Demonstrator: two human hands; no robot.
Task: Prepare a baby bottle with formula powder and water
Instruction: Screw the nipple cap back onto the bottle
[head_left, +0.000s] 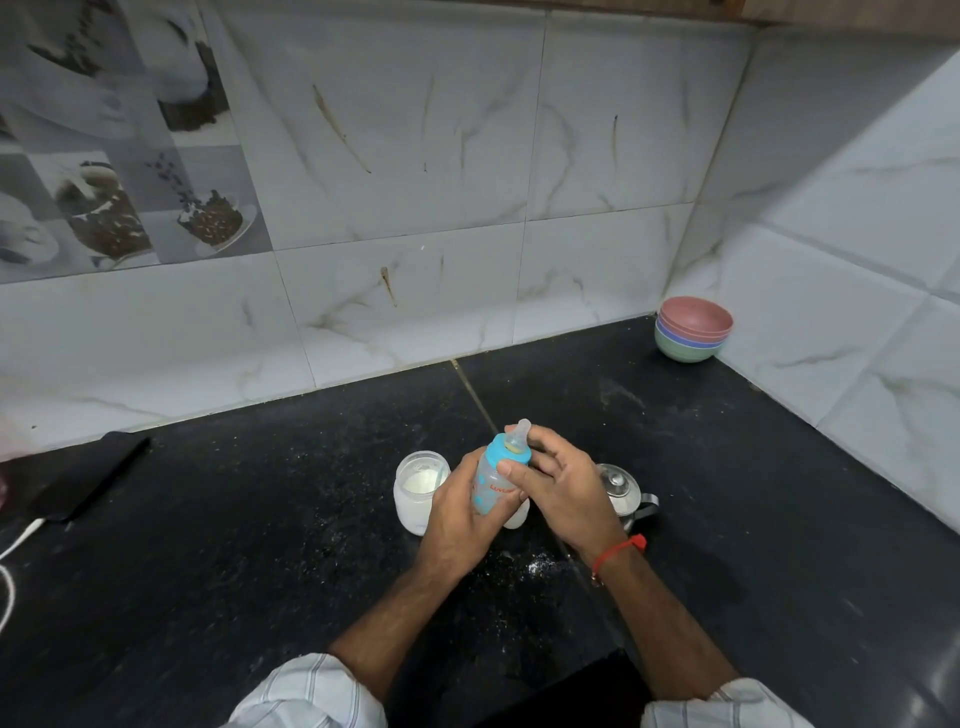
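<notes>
One bottle (497, 480), perhaps four bowls (693, 335).

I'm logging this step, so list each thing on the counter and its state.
Bottle: off the counter, tilted, teat ring on.
Left hand: gripping the bottle's body.
Right hand: fingers at the teat ring.
Jar: open, white powder inside.
Kettle: lid on.
Bowls: stacked in the corner.
Phone: lying flat.

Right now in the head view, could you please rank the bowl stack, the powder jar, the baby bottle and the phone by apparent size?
1. phone, largest
2. bowl stack, though it stands farthest away
3. powder jar and baby bottle: alike, both partly hidden by the hands
</notes>
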